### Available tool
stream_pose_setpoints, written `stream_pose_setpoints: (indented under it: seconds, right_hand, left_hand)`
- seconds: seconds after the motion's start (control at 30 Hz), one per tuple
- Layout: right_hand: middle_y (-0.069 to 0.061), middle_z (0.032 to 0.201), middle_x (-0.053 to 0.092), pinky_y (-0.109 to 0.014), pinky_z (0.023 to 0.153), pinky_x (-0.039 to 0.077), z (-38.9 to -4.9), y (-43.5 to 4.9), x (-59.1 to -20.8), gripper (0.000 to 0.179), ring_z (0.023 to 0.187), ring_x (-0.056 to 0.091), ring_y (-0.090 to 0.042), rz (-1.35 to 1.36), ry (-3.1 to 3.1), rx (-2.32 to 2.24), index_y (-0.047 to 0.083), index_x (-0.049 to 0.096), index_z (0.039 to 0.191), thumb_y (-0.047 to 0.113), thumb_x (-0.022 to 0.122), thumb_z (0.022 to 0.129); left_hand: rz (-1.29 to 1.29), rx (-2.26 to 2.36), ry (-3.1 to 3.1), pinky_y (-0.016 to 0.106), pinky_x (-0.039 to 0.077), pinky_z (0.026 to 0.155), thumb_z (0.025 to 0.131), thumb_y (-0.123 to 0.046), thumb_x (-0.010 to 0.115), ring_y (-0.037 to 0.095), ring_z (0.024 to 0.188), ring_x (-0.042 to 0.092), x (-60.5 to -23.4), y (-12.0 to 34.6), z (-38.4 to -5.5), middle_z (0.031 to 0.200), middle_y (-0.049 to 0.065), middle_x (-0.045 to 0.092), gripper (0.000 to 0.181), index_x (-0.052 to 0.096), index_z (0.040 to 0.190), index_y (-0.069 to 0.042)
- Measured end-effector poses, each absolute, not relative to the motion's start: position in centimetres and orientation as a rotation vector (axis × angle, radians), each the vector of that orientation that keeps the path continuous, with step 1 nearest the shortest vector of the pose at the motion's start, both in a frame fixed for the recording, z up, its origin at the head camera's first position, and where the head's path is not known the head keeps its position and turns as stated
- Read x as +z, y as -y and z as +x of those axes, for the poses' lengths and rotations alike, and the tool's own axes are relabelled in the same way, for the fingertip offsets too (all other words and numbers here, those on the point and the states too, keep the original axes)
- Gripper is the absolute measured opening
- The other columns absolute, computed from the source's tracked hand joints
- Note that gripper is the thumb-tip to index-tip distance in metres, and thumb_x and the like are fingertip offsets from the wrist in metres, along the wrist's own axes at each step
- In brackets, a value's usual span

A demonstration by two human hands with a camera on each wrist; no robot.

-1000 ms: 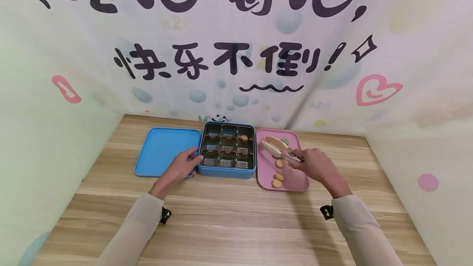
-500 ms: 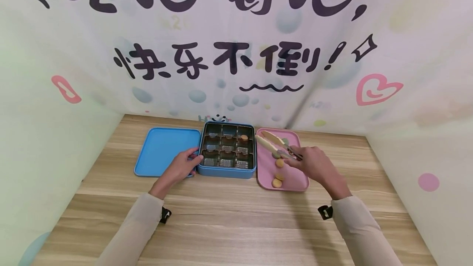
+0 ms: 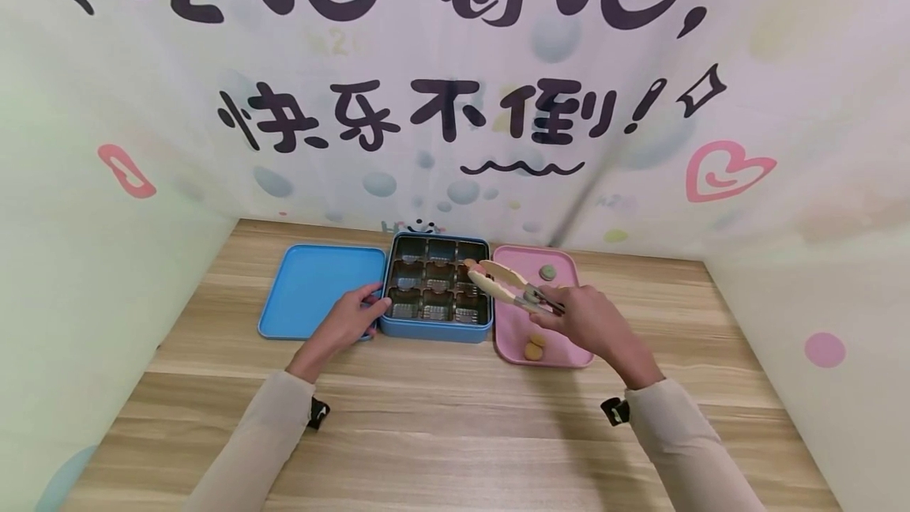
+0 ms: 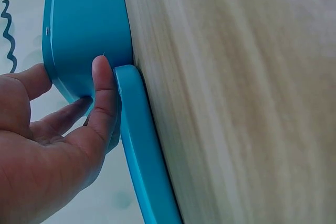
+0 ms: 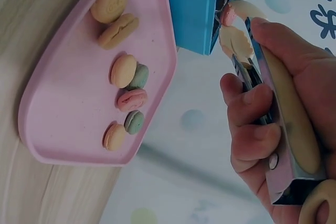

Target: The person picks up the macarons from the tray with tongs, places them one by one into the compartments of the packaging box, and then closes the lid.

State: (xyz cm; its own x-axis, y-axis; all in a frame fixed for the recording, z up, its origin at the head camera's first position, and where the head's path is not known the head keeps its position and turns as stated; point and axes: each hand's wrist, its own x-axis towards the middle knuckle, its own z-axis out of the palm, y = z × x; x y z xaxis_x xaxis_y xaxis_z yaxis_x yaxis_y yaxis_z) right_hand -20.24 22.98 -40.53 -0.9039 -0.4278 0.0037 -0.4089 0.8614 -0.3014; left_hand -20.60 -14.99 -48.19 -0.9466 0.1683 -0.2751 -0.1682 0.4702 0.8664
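Note:
My left hand (image 3: pixel 348 317) rests on the left side of a blue tin box (image 3: pixel 435 330), thumb at its rim and other fingers against the outer wall. A dark divided insert fills the box, and an orange-tan macaron (image 3: pixel 469 263) shows in its back right compartment. My right hand (image 3: pixel 586 318) grips tongs (image 3: pixel 492 287) with cream-coloured tips. A pink macaron (image 5: pixel 227 15) is pinched between the tips, over the right side of the box. On the pink tray (image 3: pixel 562 350) lie several macarons: yellow (image 5: pixel 123 71), green (image 5: pixel 138 77) and pink (image 5: pixel 131 99).
A blue lid (image 3: pixel 320 283) lies left of the box, close against it. The pink tray stands right beside the box. Behind all three rises a white printed curtain wall (image 3: pixel 441 196), and the wooden table (image 3: pixel 441 409) stretches toward the person.
My right hand has moved left with the tongs, from over the tray to the right side of the box. The left hand and the box have stayed put.

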Motion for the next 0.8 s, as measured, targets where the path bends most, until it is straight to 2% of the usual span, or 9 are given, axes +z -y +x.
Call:
stream_pose_setpoints:
  seconds: [0.07, 0.13, 0.43, 0.8]
  right_hand:
    - [0.007, 0.062, 0.046, -0.029, 0.057, 0.038, -20.29, -22.84, -40.63, 0.020, 0.057, 0.045, -0.013, -0.701, -2.968, -0.457, 0.020, 0.068, 0.101, 0.034, 0.075, 0.089]
    - [0.007, 0.063, 0.045, -0.029, 0.057, 0.037, -20.34, -22.75, -40.71, 0.019, 0.057, 0.044, -0.013, -0.710, -2.966, -0.447, 0.020, 0.067, 0.098, 0.034, 0.075, 0.089]
    - [0.006, 0.064, 0.045, -0.028, 0.056, 0.036, -20.41, -22.57, -40.92, 0.026, 0.057, 0.044, -0.013, -0.686, -2.947, -0.410, 0.019, 0.068, 0.104, 0.039, 0.074, 0.089]
    - [0.005, 0.063, 0.046, -0.028, 0.055, 0.036, -20.44, -22.51, -40.87, 0.024, 0.057, 0.044, -0.013, -0.671, -2.945, -0.430, 0.019, 0.068, 0.100, 0.039, 0.074, 0.089]
  left_hand:
    - [-0.001, 1.468, -2.399, 0.032, 0.053, 0.069, 0.105, -0.031, 0.050, 0.028, 0.079, 0.065, -48.20, 14.99, -20.58, 0.135, 0.022, 0.051, 0.061, 0.029, 0.156, -0.006]
    - [-0.004, 1.471, -2.395, 0.032, 0.053, 0.069, 0.105, -0.031, 0.051, 0.028, 0.080, 0.065, -48.19, 14.98, -20.57, 0.135, 0.022, 0.051, 0.061, 0.029, 0.156, -0.006]
    - [-0.017, 1.470, -2.383, 0.033, 0.054, 0.070, 0.105, -0.032, 0.051, 0.029, 0.082, 0.066, -48.10, 14.91, -20.58, 0.137, 0.023, 0.050, 0.062, 0.029, 0.157, -0.006]
    - [-0.009, 1.469, -2.391, 0.034, 0.053, 0.070, 0.105, -0.031, 0.050, 0.027, 0.080, 0.065, -48.06, 14.96, -20.63, 0.136, 0.023, 0.050, 0.062, 0.028, 0.157, -0.006]
